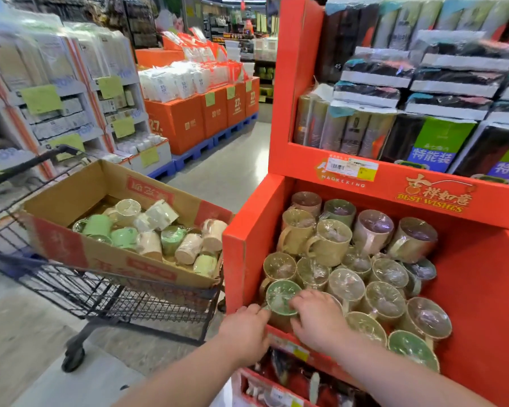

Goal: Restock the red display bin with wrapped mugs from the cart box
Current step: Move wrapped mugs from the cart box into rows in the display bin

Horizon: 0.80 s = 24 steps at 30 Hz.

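Two hands meet at the front left corner of the red display bin (247, 245), around one green mug (281, 296) in clear wrap that stands mouth up among the other wrapped mugs (335, 239). The right hand (318, 321) lies over the near right side of its rim with the fingers curled on it, so it holds the mug. The left hand (244, 327) is between the bin wall and the mug and reaches its left rim, but its fingertips are hidden, so I cannot tell if it grips or only touches. The step seems to be seating this mug in the front row. To do it well, I think the mug should go straight down into the gap, with its handle turned away from the neighbours, and it should be let go only when it stands firm, because the wrap looks slippery and the mugs behind are stacked in two layers. Many more mugs (159, 236) wait in the cart box (71, 201) at the left, so much of the restocking is not yet done
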Tool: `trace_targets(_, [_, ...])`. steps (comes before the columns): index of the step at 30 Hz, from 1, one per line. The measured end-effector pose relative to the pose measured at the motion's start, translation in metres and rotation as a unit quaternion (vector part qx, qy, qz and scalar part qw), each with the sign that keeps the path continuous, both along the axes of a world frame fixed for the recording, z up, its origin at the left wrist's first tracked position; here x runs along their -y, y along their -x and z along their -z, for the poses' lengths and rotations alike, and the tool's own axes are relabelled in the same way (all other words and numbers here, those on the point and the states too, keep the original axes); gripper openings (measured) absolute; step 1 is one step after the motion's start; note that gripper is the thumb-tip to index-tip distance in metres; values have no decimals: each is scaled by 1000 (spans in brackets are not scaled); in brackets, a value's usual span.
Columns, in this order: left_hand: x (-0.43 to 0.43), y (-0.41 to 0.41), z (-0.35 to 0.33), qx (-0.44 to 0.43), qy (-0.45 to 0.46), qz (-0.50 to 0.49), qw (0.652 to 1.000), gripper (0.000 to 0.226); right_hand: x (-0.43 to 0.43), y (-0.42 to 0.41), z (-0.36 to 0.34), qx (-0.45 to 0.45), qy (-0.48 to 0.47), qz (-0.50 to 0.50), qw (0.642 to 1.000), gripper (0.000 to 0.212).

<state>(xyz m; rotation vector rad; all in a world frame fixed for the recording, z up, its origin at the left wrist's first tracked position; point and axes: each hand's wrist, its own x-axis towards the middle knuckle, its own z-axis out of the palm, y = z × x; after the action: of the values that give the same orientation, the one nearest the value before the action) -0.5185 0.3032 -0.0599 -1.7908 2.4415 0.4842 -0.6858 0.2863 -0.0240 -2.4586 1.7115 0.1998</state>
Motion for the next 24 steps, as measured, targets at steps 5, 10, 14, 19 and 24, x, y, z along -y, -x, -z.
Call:
trace_targets(5, [-32,-58,-1,-17,-10,-32,999,47,-27,-53,3,19,-7,-26,999,33])
trace_targets(10, [-69,-116,0,-6,-21,-71,997,49,-50,-113,11,11,-3,-60,998,34])
trace_targets(14, [-97,-164,3,10,-32,-110,993,48,-65,-161,15,26,-9,-76,997,31])
trace_targets(19, [-127,-215,3,17,-40,-161,986,49,-80,-214,19,12,-23,-114,993,28])
trace_targets(24, [-144,-247,9,15,-34,-202,979,51,-85,-247,24,-5,-32,-145,989,28])
